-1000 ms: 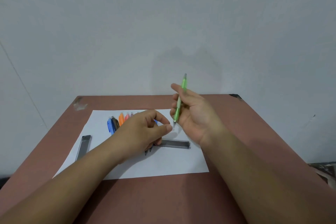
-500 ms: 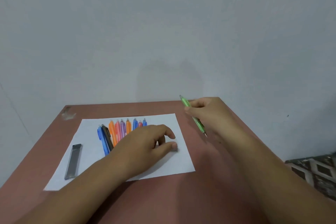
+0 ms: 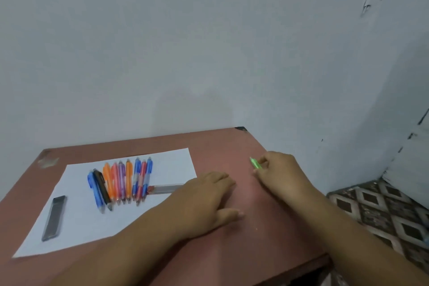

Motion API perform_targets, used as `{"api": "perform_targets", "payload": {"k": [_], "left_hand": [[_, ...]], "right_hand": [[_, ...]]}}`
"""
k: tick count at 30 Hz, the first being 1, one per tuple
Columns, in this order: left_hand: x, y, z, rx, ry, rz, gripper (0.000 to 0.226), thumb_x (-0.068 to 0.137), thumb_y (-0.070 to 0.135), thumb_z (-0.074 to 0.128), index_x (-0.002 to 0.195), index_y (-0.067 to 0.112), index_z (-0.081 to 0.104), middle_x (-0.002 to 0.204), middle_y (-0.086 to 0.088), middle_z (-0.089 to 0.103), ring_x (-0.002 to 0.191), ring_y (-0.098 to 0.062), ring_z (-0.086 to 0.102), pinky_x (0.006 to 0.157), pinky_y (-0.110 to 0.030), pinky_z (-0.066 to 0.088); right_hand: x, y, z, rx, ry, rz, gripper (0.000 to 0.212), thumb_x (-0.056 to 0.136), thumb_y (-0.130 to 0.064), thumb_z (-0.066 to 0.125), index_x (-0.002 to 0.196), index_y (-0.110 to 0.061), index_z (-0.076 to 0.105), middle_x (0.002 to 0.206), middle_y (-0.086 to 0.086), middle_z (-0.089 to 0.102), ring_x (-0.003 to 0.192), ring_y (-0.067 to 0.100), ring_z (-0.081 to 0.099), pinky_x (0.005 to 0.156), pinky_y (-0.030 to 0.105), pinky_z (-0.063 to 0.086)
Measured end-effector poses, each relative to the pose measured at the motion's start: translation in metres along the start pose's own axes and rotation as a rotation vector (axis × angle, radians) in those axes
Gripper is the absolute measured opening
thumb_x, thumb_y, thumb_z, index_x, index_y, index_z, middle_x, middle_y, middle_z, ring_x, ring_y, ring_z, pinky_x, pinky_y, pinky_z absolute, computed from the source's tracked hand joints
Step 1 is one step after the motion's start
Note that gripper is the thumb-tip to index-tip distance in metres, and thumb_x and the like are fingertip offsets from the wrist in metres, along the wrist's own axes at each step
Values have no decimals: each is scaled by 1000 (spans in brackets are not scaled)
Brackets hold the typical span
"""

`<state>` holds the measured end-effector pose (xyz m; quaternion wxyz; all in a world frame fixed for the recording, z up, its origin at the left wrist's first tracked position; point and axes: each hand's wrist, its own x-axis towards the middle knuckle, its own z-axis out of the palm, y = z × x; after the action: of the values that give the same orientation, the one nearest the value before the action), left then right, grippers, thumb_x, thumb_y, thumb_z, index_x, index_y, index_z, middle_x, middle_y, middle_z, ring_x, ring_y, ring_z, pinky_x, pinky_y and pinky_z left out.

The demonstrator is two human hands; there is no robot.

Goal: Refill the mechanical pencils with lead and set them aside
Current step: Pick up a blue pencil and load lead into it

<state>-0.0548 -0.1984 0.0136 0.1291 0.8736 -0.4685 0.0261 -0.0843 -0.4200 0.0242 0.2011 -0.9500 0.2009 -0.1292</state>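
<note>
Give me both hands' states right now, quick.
Left hand: open, fingers straight, resting flat on the table, holding nothing.
Right hand: closed around the green mechanical pencil, low over the table's right side.

A reddish-brown table (image 3: 220,146) stands against a pale wall (image 3: 185,42), beside patterned floor tiles (image 3: 394,216).

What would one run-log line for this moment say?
right hand: holds green pencil low over bare table | left hand: flat, empty | remaining pencils: on paper
</note>
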Motion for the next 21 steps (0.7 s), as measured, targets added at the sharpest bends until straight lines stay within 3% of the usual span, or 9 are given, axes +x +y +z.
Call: {"api": "perform_targets", "payload": {"k": [12, 16, 21], "left_hand": [[-17, -8, -9, -44, -31, -114, 69, 91, 74, 44, 150, 38, 36, 155, 19, 33, 139, 1, 28, 101, -15, 22], [-43, -25, -22, -45, -28, -250, 69, 89, 76, 41, 150, 44, 33, 157, 24, 28, 144, 4, 21, 111, -21, 26], [-85, -69, -32, 25, 61, -384, 103, 70, 96, 9, 145, 37, 46, 153, 16, 41, 143, -5, 31, 115, -22, 21]], "right_hand": [[-6, 18, 13, -123, 10, -70, 28, 96, -33, 59, 98, -8, 71, 91, 3, 59, 82, 20, 62, 74, 36, 56], [-6, 14, 9, -114, 55, -115, 28, 98, -37, 56, 101, -13, 69, 97, -1, 54, 84, 18, 59, 75, 35, 55], [-8, -23, 10, -82, 4, -380, 23, 100, -32, 55, 115, -24, 70, 112, -6, 60, 101, 16, 59, 87, 31, 51]]}}
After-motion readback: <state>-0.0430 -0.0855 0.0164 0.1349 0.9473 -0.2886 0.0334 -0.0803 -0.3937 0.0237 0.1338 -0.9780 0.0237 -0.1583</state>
